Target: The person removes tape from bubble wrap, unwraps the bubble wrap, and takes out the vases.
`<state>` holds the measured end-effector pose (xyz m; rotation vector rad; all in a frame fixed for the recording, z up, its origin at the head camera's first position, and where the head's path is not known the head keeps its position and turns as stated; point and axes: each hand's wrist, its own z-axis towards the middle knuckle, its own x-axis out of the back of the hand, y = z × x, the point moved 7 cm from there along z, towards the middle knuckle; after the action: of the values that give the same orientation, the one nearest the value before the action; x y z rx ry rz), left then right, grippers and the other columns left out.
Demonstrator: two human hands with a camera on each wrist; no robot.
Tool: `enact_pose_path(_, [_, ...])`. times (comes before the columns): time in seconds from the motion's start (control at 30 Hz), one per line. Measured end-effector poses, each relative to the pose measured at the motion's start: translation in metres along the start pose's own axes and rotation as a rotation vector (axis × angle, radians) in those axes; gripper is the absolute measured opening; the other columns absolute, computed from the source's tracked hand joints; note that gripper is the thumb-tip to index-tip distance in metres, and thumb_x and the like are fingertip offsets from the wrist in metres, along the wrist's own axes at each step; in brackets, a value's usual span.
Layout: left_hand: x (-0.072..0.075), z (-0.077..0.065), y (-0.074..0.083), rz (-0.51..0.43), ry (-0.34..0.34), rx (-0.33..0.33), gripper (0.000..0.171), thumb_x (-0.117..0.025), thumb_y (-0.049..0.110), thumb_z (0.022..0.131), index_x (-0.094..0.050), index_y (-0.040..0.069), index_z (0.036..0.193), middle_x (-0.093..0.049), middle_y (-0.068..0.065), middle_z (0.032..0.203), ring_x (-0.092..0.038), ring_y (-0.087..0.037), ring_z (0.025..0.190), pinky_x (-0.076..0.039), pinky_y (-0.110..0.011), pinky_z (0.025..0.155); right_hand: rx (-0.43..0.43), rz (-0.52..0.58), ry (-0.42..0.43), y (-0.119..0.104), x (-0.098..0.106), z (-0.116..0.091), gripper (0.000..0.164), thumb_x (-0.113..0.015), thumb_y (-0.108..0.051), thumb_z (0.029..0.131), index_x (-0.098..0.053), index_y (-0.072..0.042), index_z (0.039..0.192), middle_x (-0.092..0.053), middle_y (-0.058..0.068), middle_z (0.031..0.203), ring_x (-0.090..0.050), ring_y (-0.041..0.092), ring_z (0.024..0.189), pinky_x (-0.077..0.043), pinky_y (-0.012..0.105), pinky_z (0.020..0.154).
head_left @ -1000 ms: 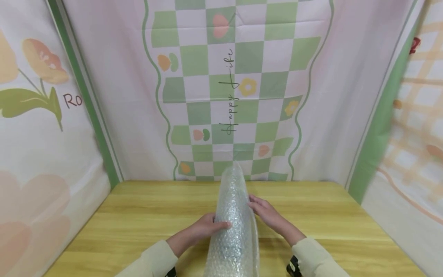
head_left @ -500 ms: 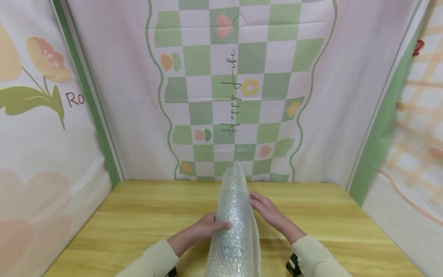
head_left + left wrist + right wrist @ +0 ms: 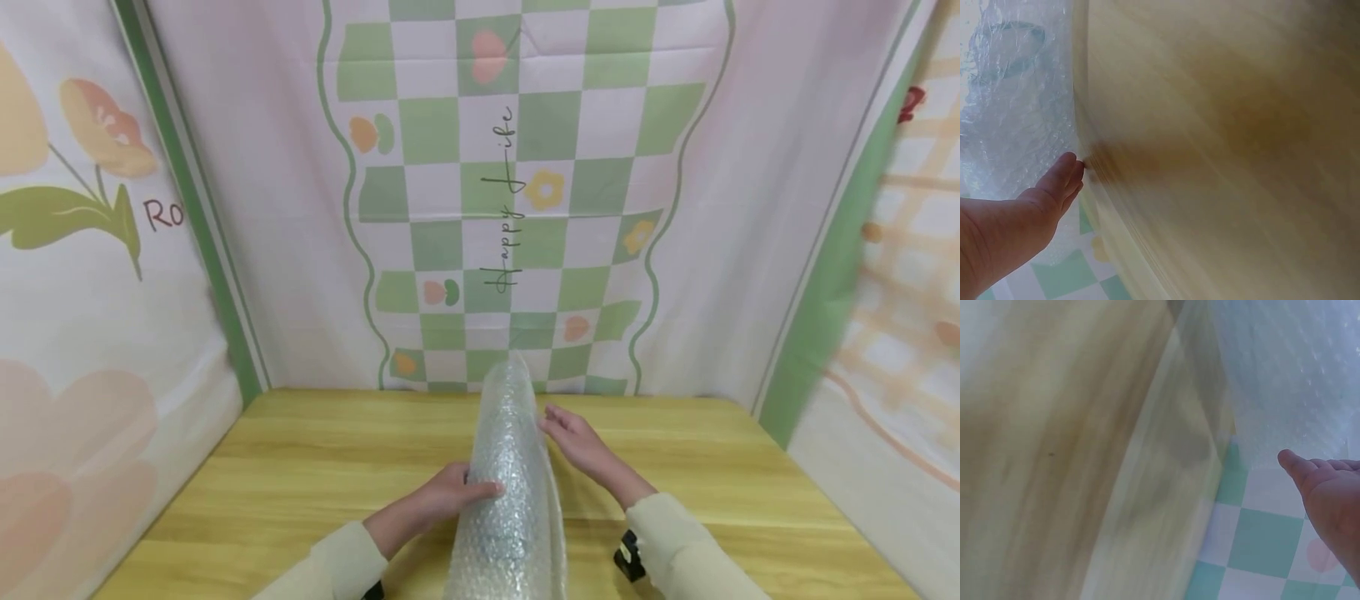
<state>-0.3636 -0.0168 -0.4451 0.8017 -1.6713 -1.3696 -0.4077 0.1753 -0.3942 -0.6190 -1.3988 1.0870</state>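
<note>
A long bundle of clear bubble wrap (image 3: 502, 500) stands out from the bottom edge of the head view, narrowing toward the back wall. My left hand (image 3: 444, 492) holds its left side, with the thumb lying across the front and the other fingers hidden behind. On the right, my right hand (image 3: 581, 442) has its fingers extended and the tips at the wrap's edge. The right wrist view shows the same right hand (image 3: 1332, 494) beside the wrap (image 3: 1291, 375). A faint teal curved outline (image 3: 1013, 50) shows through the wrap in the left wrist view; what it is, I cannot tell.
The wooden tabletop (image 3: 315, 467) lies under both hands. A checkered cloth (image 3: 487, 192) hangs at the back, with printed curtains on the left (image 3: 90, 317) and right (image 3: 892, 333). Black wrist gear (image 3: 630, 557) shows under the right cuff.
My right hand has shifted slightly upward along the wrap's right edge. My left hand and the bundle stay almost where they were; the view has drifted slightly.
</note>
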Motion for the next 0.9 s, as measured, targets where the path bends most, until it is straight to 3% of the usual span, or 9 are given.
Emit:
enact_pose_path(0.2, [-0.001,-0.001,-0.001,0.004,0.006,-0.002,0.054,-0.067,0.025,0.091,-0.051,-0.008,0.13,-0.065,-0.012,0.108,-0.064,-0.029,0.098,-0.054,-0.046,0.087,0.001,0.008,0.009,-0.001,-0.004,0.011,0.058,-0.045,-0.022,0.103,-0.026,0.016,0.144,-0.029,0.032,0.148,-0.029,0.045,0.137,-0.024,0.051,0.113])
enact_pose_path(0.43, [-0.002,0.001,-0.003,-0.001,0.005,-0.013,0.051,-0.066,0.024,0.091,-0.051,-0.007,0.129,-0.065,-0.011,0.108,-0.063,-0.028,0.099,-0.054,-0.046,0.088,0.038,0.045,-0.038,-0.004,-0.009,0.019,0.057,-0.043,-0.02,0.104,-0.023,0.013,0.146,-0.03,0.032,0.148,-0.033,0.045,0.135,-0.028,0.052,0.111])
enact_pose_path(0.67, [-0.002,0.001,-0.002,-0.003,-0.005,-0.018,0.051,-0.067,0.024,0.091,-0.052,-0.006,0.129,-0.066,-0.01,0.107,-0.064,-0.028,0.097,-0.054,-0.045,0.088,-0.012,-0.003,-0.025,0.004,-0.006,0.025,0.064,-0.047,-0.026,0.104,-0.022,0.016,0.145,-0.026,0.033,0.149,-0.029,0.045,0.136,-0.028,0.052,0.111])
enact_pose_path(0.9, [-0.001,0.001,-0.004,0.009,0.009,-0.005,0.053,-0.067,0.026,0.09,-0.052,-0.006,0.129,-0.065,-0.01,0.107,-0.064,-0.028,0.097,-0.054,-0.045,0.087,0.006,0.011,-0.028,0.005,-0.008,0.028,0.059,-0.051,-0.025,0.102,-0.033,0.013,0.143,-0.041,0.031,0.143,-0.044,0.042,0.128,-0.04,0.049,0.105])
